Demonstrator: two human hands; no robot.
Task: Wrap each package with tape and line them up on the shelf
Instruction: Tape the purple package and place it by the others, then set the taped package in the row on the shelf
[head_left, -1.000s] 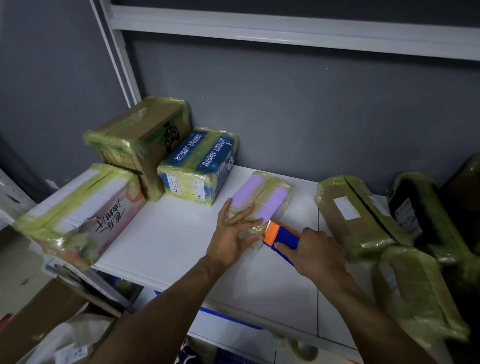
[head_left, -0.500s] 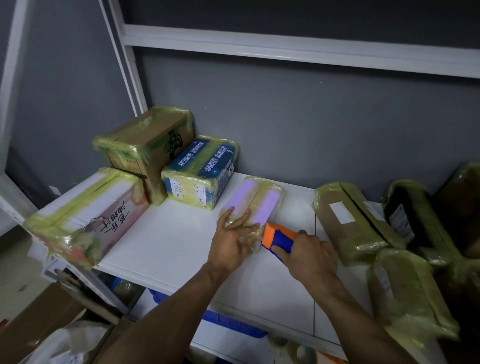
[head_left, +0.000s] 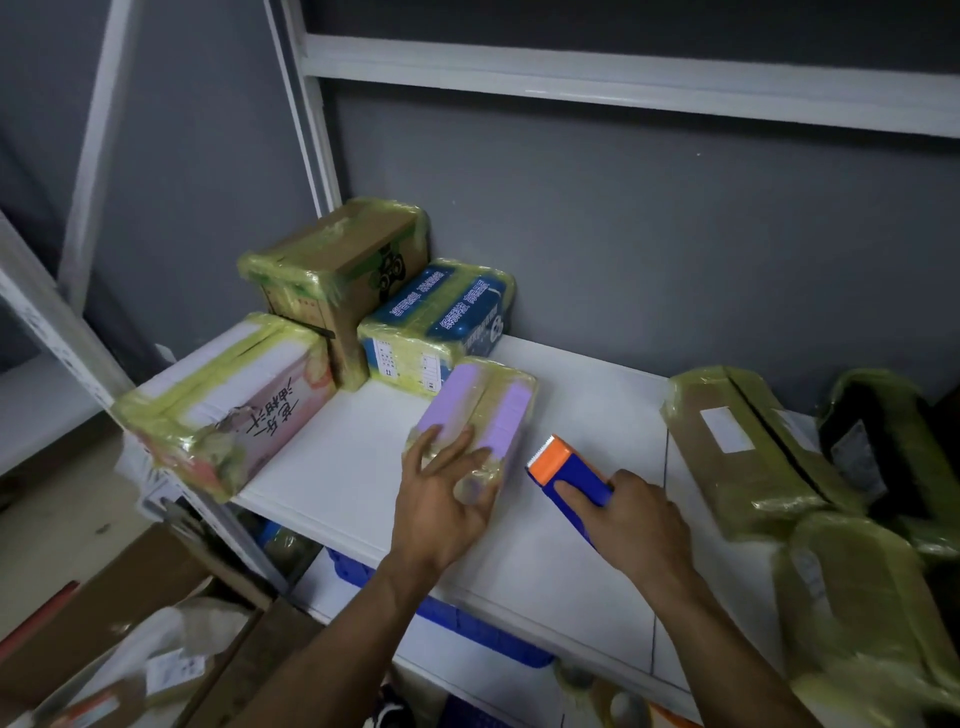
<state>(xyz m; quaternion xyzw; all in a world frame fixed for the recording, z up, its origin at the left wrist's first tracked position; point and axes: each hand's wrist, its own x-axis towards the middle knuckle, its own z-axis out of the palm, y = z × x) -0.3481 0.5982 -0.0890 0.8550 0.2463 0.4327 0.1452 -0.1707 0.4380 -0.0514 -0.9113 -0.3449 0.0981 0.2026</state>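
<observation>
A small purple package (head_left: 485, 410) wrapped in yellowish tape lies on the white shelf (head_left: 587, 410), its far end against the blue package (head_left: 441, 317). My left hand (head_left: 441, 499) holds its near end, fingers spread over the top and thumb at the near right corner. My right hand (head_left: 631, 525) grips a blue and orange tape dispenser (head_left: 566, 470), held a short way right of the purple package and apart from it.
Taped packages stand at the left: a brown box (head_left: 337, 270) and a white and pink box (head_left: 234, 400). More wrapped parcels (head_left: 743, 441) crowd the right side. A blue crate (head_left: 467, 618) sits below the shelf, cardboard (head_left: 104, 597) lower left.
The purple package has slid away from me and left, up against the blue package. The tape dispenser has come away from the package to the right.
</observation>
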